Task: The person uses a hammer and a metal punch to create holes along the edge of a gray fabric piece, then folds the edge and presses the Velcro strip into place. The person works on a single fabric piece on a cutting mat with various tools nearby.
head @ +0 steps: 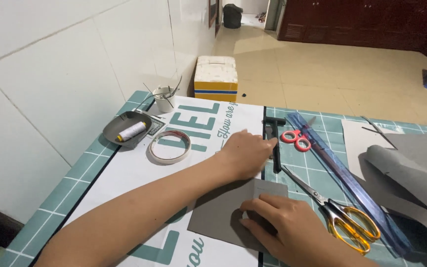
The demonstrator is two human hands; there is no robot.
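My left hand reaches across the table, and its fingertips close on the handle of a black T-shaped tool lying on the green cutting mat. My right hand is near the front edge. It presses down on a small grey sheet piece, with its fingers curled at the piece's right edge. The grey piece lies partly on a white printed banner and partly on the mat.
Yellow-handled scissors, small red-handled scissors and a long blue ruler lie right of the hands. Larger grey sheets curl at the far right. A tape roll, a metal tray with a thread spool and a white cup sit at the left by the wall.
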